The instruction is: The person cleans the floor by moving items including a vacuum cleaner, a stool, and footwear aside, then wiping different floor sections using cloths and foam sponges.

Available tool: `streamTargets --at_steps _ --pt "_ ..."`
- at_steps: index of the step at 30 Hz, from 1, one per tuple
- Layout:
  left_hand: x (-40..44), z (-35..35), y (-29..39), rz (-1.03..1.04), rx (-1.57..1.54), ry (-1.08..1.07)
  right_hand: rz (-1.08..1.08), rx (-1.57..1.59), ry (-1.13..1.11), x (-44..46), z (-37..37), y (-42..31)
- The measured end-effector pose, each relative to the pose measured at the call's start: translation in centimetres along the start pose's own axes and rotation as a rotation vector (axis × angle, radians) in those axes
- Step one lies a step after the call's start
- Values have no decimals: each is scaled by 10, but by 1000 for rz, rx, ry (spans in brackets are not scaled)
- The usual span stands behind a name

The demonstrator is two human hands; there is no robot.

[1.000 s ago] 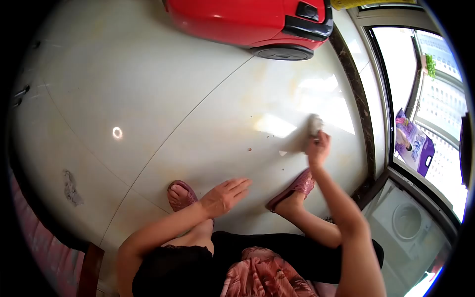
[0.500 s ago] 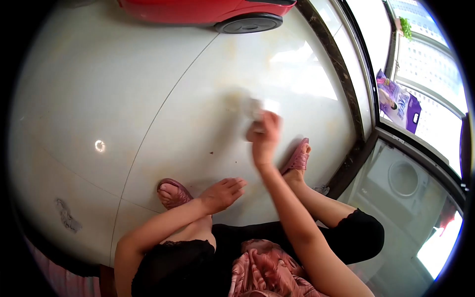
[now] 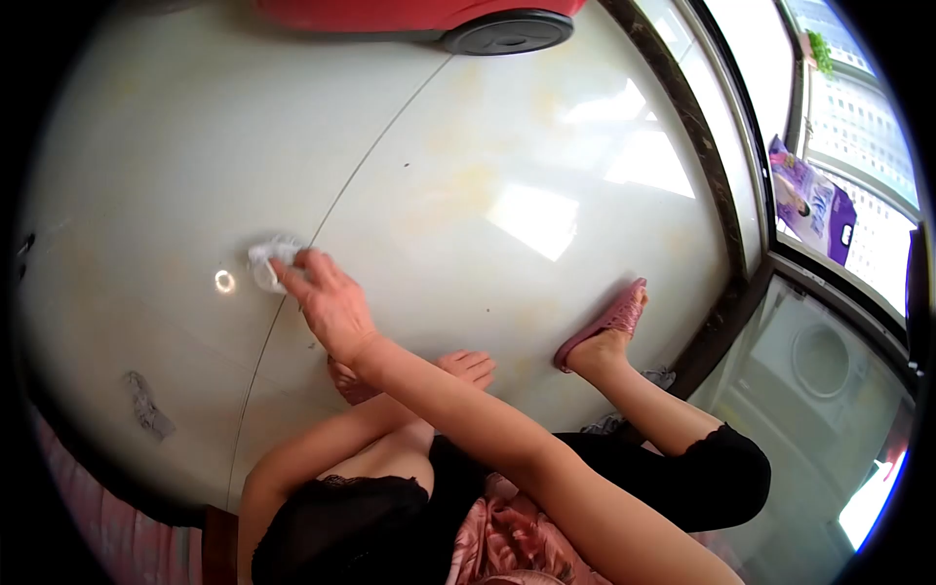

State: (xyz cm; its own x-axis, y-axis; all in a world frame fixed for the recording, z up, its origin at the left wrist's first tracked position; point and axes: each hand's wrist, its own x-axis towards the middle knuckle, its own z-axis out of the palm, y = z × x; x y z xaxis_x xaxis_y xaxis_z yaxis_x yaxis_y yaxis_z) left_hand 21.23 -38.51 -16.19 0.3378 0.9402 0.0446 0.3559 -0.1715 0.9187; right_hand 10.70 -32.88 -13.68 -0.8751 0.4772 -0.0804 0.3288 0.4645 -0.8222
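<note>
My right hand [image 3: 331,302] reaches across to the left, its fingers pinching a crumpled whitish wad [image 3: 270,261] against the glossy tiled floor [image 3: 468,234]. Beneath that forearm, my left hand [image 3: 466,369] shows only in part, its fingers stretched out and holding nothing, near my knee. The right foot wears a pink slipper [image 3: 606,327]; the left foot is mostly hidden behind my right hand. A few small dark specks lie on the tiles.
A red wheeled object [image 3: 390,12] stands at the top. A crumpled grey scrap [image 3: 146,405] lies at the left. Glass door frames run along the right, with a purple package [image 3: 814,203] beyond. Some greyish crumpled material [image 3: 661,376] lies behind the right foot.
My right hand has swept from the right side of the floor far to the left with the wad, now crossing over my left arm. My left hand has stayed nearly in place.
</note>
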Motion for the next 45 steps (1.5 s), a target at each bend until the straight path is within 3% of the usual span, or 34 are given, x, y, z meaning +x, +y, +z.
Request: streamTargets --at_steps 2,3,5,7,9,10,12,13,14,15,16,17,20,21,23,24,26,27,28,29,32,36,37,38,39,40,41,43,45 --pt "0 2 1 42 210 -49 52 -14 104 1 -29 0" --pt "-13 50 -20 -16 97 135 78 -29 161 2 -55 9" --pt "2 10 -3 144 279 160 111 -51 337 -12 -105 76" --pt "5 6 4 191 266 132 223 -48 555 -21 -175 130" --pt "3 7 3 224 271 106 415 -472 692 -24 -219 193" --pt "1 10 0 238 279 93 503 -551 733 -14 -219 200" --pt "-1 21 -5 218 297 38 364 -303 662 1 -168 195" --pt "-1 25 -5 189 309 -6 378 -323 408 18 -122 166" --pt "-1 29 -5 167 319 -56 -14 -538 409 32 -68 128" --pt "-2 32 -7 176 501 271 -81 -585 246 39 -23 79" --pt "-2 24 -9 163 507 261 -7 -418 -10 46 14 40" --pt "-4 17 -13 147 509 253 -108 -107 29 51 35 11" --pt "-18 -7 3 41 458 258 -94 -62 -27 53 -3 -23" --pt "-26 -10 8 0 429 265 -185 -51 7 51 -30 -8" --pt "-54 -23 0 -153 68 447 -286 -131 -37 36 -99 16" --pt "-61 -38 7 -262 72 670 -453 -328 -120 20 -130 41" --pt "-73 -59 18 -434 125 1023 -770 -486 -466 -32 -174 96" --pt "-79 -65 19 -491 176 1149 -873 -399 -696 -72 -182 141" --pt "-85 -63 21 -552 228 1274 -773 -292 -1119 -100 -200 146" --pt "-90 -59 23 -582 215 1297 -1150 -387 -1168 -130 -210 164" --pt "-107 -40 20 -641 204 1385 -1299 -259 -1399 -152 -196 195" --pt "-125 -27 22 -723 154 1565 -1482 -89 -1067 -59 -88 129" --pt "-124 -29 19 -756 120 1630 -1447 -79 -960 -29 -54 110" --pt "-123 -31 16 -750 134 1672 -1298 -262 -1026 5 -23 82" --pt "-124 -32 15 -749 148 1707 -1371 -491 -715 36 12 60" --pt "-126 -33 16 -749 167 1737 -1375 -319 -558 76 40 28" --pt "-130 -30 12 -734 172 1790 -1264 -427 -430 106 57 2" --pt "-136 -33 17 -745 89 1924 -909 -172 -281 127 59 -40" --pt "-153 -32 11 -790 143 1966 -1036 -217 -328 105 24 -45"
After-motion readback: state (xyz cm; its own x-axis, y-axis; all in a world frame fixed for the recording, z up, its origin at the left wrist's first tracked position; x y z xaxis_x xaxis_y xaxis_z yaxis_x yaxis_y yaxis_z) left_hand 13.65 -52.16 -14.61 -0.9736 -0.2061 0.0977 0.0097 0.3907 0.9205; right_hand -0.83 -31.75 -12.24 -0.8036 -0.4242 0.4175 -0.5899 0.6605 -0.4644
